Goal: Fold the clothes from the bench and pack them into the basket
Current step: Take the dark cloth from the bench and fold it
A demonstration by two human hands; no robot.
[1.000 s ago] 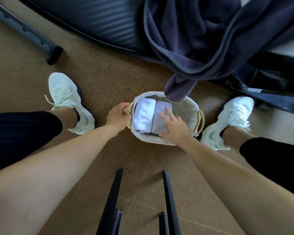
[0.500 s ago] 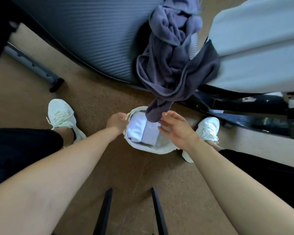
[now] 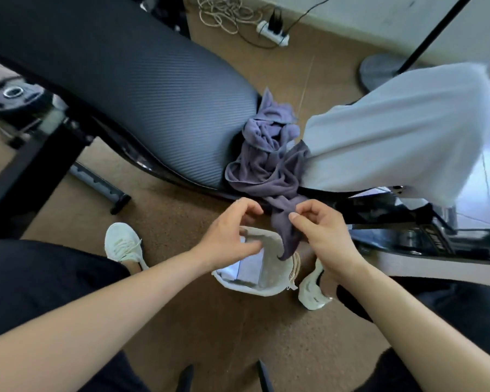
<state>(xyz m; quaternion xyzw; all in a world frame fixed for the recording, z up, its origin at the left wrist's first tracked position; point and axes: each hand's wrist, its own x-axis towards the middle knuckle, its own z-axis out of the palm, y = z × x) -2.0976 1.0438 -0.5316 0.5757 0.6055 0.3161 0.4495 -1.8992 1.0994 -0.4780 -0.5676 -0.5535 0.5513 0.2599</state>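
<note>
Fingers point(image 3: 313, 207) of the right hand point(image 3: 323, 236) are curled, and the thumb tip lies against the right edge of a hanging strip of the purple garment point(image 3: 266, 168). I cannot tell whether that makes a closed pinch, because the cloth hides the far side of the contact. The left hand point(image 3: 227, 236) hovers at nine o'clock of the strip with its fingers loosely hooked around nothing, clear of the cloth.

Beneath both hands the basket point(image 3: 269, 291) sits on the floor between two white shoes point(image 3: 123, 244). It holds folded white pieces point(image 3: 246, 271) on its nine o'clock side. The three o'clock half shows bare grey lining, and the strip's tip dangles over that part.

The strip's long axis runs from six to twelve o'clock, from the basket up to the crumpled bulk of the garment. That bulk lies on the edge of the bench point(image 3: 153, 94), at twelve o'clock of the hands. The cloth to be gathered is therefore beyond the fingers, and the right hand is the nearer one. The left would have to cross toward three o'clock to help. The likely next step is to draw the garment off the bench for folding.

At two o'clock of the heap a pale grey garment point(image 3: 393, 142) lies spread across the bench, touching the purple one. Farthest off, at twelve o'clock, a power strip point(image 3: 272, 32) lies among cables.
</note>
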